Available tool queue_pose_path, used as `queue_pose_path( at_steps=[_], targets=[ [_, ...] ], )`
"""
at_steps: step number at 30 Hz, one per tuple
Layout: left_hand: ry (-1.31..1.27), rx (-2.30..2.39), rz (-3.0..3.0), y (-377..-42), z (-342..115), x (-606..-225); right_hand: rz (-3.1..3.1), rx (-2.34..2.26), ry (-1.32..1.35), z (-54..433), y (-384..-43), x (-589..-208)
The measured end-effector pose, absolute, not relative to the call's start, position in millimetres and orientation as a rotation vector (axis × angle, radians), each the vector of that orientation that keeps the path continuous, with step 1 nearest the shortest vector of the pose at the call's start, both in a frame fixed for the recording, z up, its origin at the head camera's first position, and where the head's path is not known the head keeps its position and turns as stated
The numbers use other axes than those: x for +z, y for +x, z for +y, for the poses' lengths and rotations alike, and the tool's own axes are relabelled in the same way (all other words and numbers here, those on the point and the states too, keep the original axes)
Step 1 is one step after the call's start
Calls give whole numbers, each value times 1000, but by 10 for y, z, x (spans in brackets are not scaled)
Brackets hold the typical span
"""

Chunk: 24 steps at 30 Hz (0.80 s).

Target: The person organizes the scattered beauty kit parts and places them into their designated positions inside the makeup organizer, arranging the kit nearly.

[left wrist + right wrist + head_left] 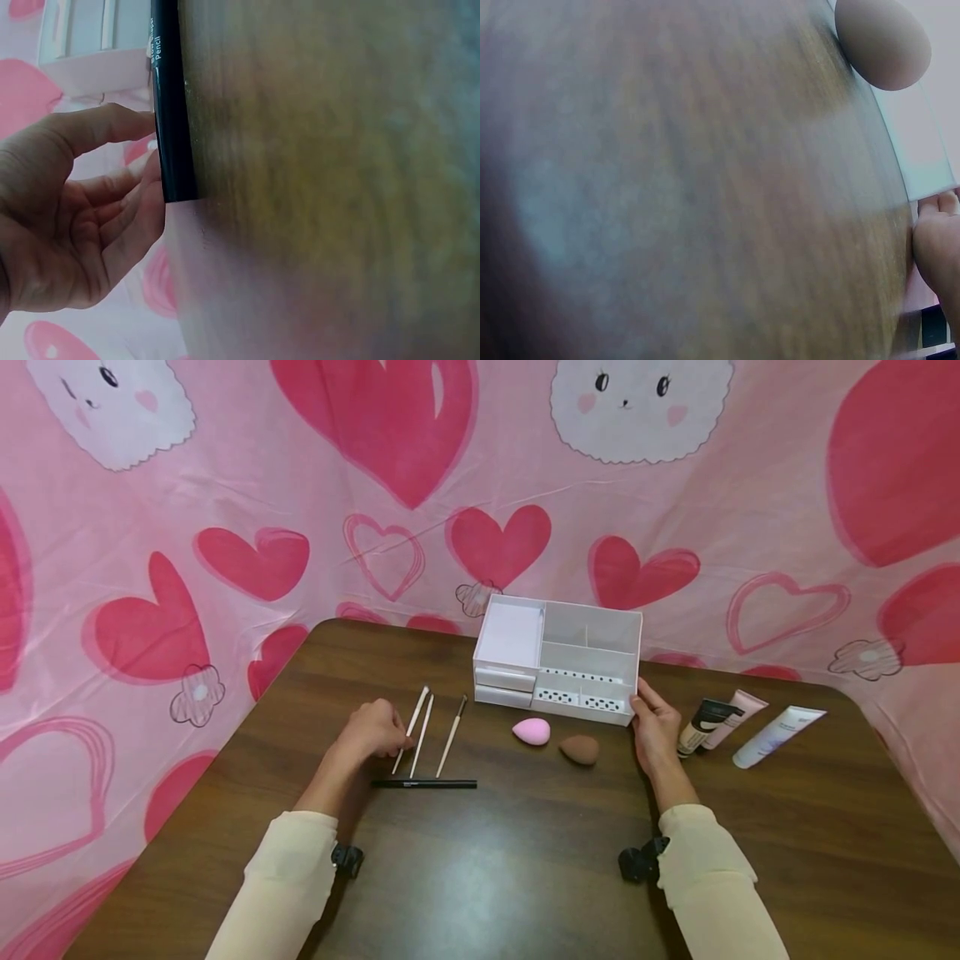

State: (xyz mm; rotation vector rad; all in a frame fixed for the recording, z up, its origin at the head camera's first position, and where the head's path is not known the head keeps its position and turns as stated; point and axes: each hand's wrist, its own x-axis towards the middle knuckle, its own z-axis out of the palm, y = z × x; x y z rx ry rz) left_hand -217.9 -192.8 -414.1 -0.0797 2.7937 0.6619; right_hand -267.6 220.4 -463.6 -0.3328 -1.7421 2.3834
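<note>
Beyond a black pencil point(423, 784) lying on the bench point(480, 885), the left hand point(373, 729) pinches the leftmost brush point(416, 713) of three, and the right hand point(657, 727) grips the near right corner of a white organizer point(510, 631) behind a pink sponge point(532, 732).

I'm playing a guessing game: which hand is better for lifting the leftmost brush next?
Left, I think: the left hand is at the leftmost brush, while the right hand is farther away, touching the white organizer.

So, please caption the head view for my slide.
Left hand at the leftmost brush, right hand touching the white organizer.
</note>
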Motion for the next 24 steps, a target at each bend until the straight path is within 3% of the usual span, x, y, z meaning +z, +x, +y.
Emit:
queue_pose_path(
  at_steps=[24],
  targets=[
    [-149,597,2836,-2209,-1894,-4182,-1781,2377,-299,2212,-2668,-4649]
  ],
)
